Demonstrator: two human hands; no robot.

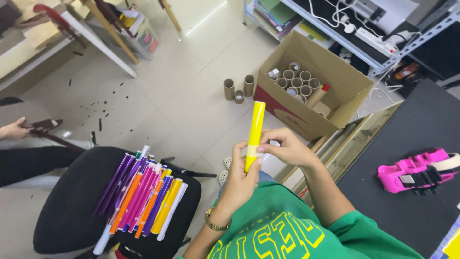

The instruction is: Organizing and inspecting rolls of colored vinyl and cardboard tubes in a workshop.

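fingers (249, 165) of left hand (239, 182) wrap the yellow marker (254, 134) near its lower end; right hand (287, 148) pinches its taped band from the side. marker held in air above the lap, off the counter (407, 144), long axis near upright, top tipped slightly right. looks light, stiff, smooth plastic, maybe slippery; grip low on barrel. more markers (143, 192) lie on chair (72, 201).

Black chair seat (72, 201): a pile of coloured markers (141, 194). Pale floor (191, 96): open cardboard box (311, 91) of cardboard tubes, three loose tubes (238, 88) just beside it, dark scraps. Black table (421, 139): pink tape dispenser (414, 170).
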